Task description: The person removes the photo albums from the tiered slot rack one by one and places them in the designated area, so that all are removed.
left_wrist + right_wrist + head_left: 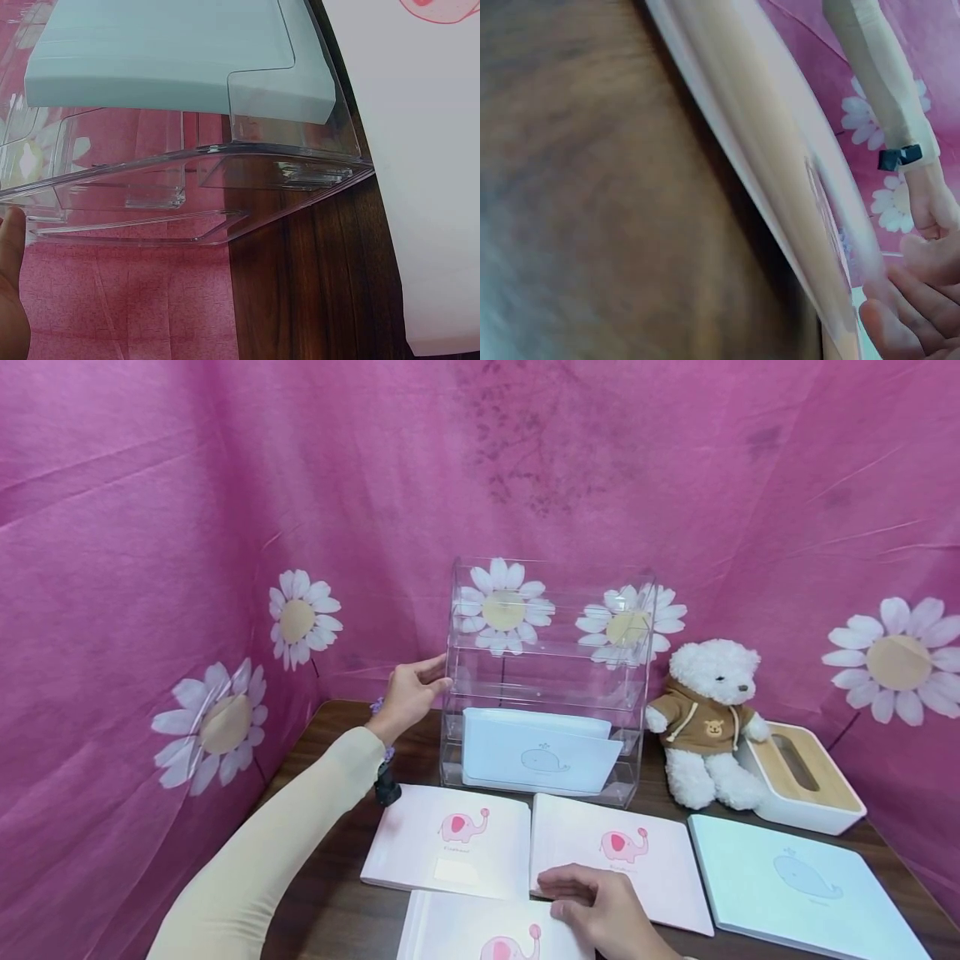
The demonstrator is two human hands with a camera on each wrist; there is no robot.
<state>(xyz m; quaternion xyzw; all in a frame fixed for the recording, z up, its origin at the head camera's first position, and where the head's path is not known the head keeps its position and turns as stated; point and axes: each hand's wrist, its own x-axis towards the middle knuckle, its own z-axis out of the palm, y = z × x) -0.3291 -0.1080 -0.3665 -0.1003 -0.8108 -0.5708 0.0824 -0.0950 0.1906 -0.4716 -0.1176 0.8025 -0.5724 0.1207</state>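
A clear acrylic rack (551,693) stands at the back of the table. My left hand (412,693) touches its left side; in the left wrist view a fingertip (11,225) meets the clear edge. Pale blue whale booklets (536,760) lean in its lowest tier. My right hand (600,906), fingers loosely bent, is over the facing edges of a pink elephant booklet (667,885) and a nearer one (450,927). The right wrist view shows those fingers (892,330) beside a booklet edge, blurred; whether they touch it cannot be told.
Another elephant booklet (405,835) lies at left, and a whale booklet (795,893) at right. A white teddy bear (712,718) in a brown hoodie sits beside a wood-topped tissue box (817,802). Pink cloth (375,485) with daisies hangs behind.
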